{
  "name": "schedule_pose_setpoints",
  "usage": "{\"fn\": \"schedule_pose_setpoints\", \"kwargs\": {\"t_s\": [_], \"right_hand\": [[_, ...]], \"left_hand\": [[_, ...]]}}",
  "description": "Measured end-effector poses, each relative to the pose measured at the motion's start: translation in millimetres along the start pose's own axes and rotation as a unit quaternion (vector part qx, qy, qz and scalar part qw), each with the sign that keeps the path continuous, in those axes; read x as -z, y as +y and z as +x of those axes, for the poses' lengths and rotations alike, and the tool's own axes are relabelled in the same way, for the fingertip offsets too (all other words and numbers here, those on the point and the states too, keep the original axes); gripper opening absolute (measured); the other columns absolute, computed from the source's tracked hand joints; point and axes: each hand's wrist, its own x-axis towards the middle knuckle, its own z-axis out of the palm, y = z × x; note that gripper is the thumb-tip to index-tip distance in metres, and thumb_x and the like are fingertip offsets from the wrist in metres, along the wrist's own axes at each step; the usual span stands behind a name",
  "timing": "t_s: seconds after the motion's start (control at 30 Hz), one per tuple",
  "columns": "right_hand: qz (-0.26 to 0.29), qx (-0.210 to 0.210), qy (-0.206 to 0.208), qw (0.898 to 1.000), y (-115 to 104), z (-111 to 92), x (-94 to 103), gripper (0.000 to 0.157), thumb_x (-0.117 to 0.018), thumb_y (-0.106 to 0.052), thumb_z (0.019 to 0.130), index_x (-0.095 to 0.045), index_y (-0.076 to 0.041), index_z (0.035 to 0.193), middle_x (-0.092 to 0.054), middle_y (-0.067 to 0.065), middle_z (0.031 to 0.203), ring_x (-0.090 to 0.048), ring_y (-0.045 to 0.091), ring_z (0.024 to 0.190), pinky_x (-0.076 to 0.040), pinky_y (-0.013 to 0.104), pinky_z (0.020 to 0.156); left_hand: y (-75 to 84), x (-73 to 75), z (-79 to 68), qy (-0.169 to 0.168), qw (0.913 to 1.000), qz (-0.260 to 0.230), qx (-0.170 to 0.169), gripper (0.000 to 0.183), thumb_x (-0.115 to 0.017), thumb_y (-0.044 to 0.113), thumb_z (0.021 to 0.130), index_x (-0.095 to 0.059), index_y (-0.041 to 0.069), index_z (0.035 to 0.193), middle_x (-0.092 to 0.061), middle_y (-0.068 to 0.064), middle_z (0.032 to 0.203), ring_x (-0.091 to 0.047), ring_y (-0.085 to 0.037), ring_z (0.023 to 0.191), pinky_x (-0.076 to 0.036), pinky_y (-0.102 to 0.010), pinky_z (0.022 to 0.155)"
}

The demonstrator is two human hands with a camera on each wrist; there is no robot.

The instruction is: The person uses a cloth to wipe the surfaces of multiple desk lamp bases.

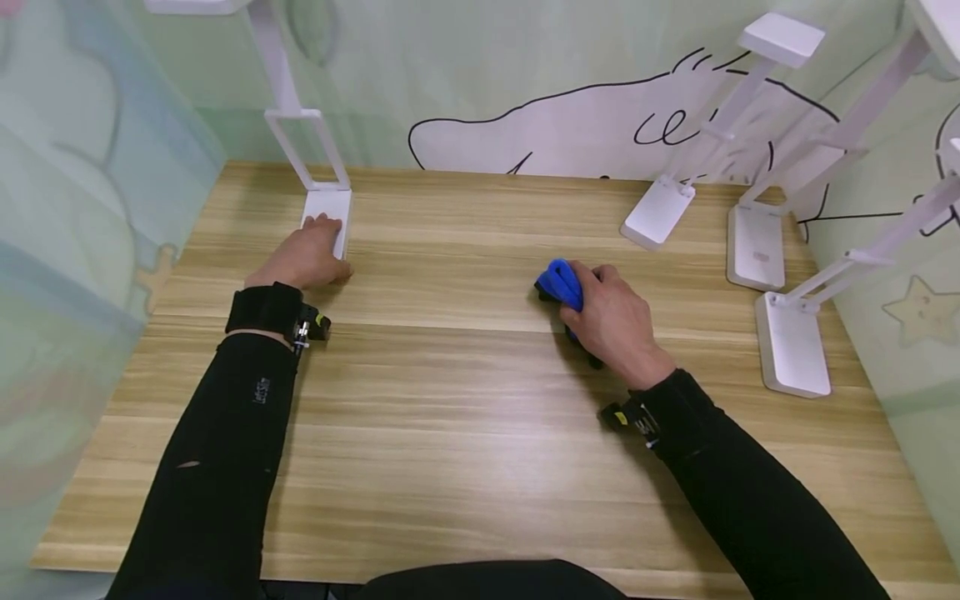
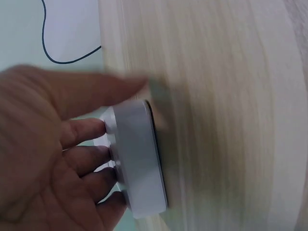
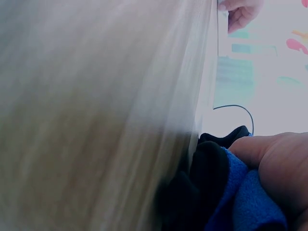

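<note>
My left hand (image 1: 303, 254) rests on the white base (image 1: 328, 202) of a folding desk lamp at the back left of the table. In the left wrist view, its fingertips (image 2: 111, 175) touch the top of the base, while the straight thumb (image 2: 103, 91) stands apart from its end, slightly blurred. Over the table's middle right, my right hand (image 1: 611, 312) grips a bunched blue and black cloth (image 1: 561, 283). Close up, the cloth (image 3: 231, 187) has fuzzy blue fabric and dark folds, with fingers pressed into it. Part of the cloth is hidden beneath the palm.
Several more white desk lamps stand along the right side: one lamp base (image 1: 658, 210) near the back, another base (image 1: 756, 247) beside it, and a nearer base (image 1: 792, 343). Wood-grain table (image 1: 450, 433) spreads between the arms. Printed walls (image 1: 480, 67) border its back and sides.
</note>
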Motion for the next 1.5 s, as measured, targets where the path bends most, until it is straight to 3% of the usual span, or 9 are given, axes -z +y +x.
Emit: {"fn": "schedule_pose_setpoints", "kwargs": {"t_s": [0.23, 0.43, 0.7, 1.13, 1.5], "right_hand": [[0.002, -0.005, -0.004, 1.0, 2, 0, 1.6, 0.064, -0.067, -0.028, 0.085, -0.045, -0.007, 0.142, -0.054, 0.027, 0.121, -0.059, 0.04, 0.099, -0.054, 0.06, 0.074], [0.002, -0.022, -0.007, 1.0, 11, 0, 7.8, 0.064, -0.067, -0.027, 0.085, -0.045, -0.007, 0.142, -0.053, 0.028, 0.122, -0.059, 0.041, 0.098, -0.054, 0.061, 0.073], [0.009, -0.035, -0.01, 0.999, 25, -5, 15.2, 0.064, -0.065, -0.026, 0.086, -0.043, -0.008, 0.144, -0.052, 0.029, 0.122, -0.059, 0.043, 0.096, -0.054, 0.062, 0.071], [0.004, -0.036, -0.017, 0.999, 27, -6, 15.9, 0.064, -0.065, -0.026, 0.087, -0.042, -0.006, 0.143, -0.051, 0.03, 0.12, -0.059, 0.042, 0.093, -0.054, 0.06, 0.07], [-0.014, -0.048, -0.027, 0.998, 40, -8, 24.9, 0.066, -0.065, -0.026, 0.087, -0.04, -0.006, 0.145, -0.05, 0.031, 0.121, -0.058, 0.043, 0.093, -0.053, 0.063, 0.07]], "left_hand": [[4.7, 2.2, -0.6, 0.006, 0.9999, 0.01, -0.002, 0.071, -0.051, 0.004, 0.084, -0.021, -0.012, 0.147, -0.014, -0.037, 0.153, -0.009, -0.053, 0.139, -0.014, -0.059, 0.116], [8.3, 2.4, -1.3, 0.003, 0.9999, 0.002, 0.01, 0.071, -0.045, 0.0, 0.083, -0.018, -0.011, 0.148, -0.011, -0.035, 0.155, -0.005, -0.05, 0.141, -0.011, -0.057, 0.117], [7.8, 0.5, -0.2, 0.0, 0.9998, -0.002, 0.022, 0.069, -0.041, -0.003, 0.085, -0.016, -0.01, 0.148, -0.009, -0.034, 0.156, -0.001, -0.048, 0.142, -0.008, -0.056, 0.117], [3.3, -0.2, -0.6, 0.007, 0.9995, -0.004, 0.032, 0.069, -0.041, -0.005, 0.085, -0.015, -0.01, 0.149, -0.009, -0.034, 0.156, -0.001, -0.049, 0.141, -0.007, -0.059, 0.117], [2.6, -2.8, -2.3, 0.017, 0.999, -0.002, 0.042, 0.07, -0.044, -0.002, 0.085, -0.016, -0.01, 0.149, -0.011, -0.033, 0.156, -0.002, -0.05, 0.141, -0.011, -0.069, 0.111]]}}
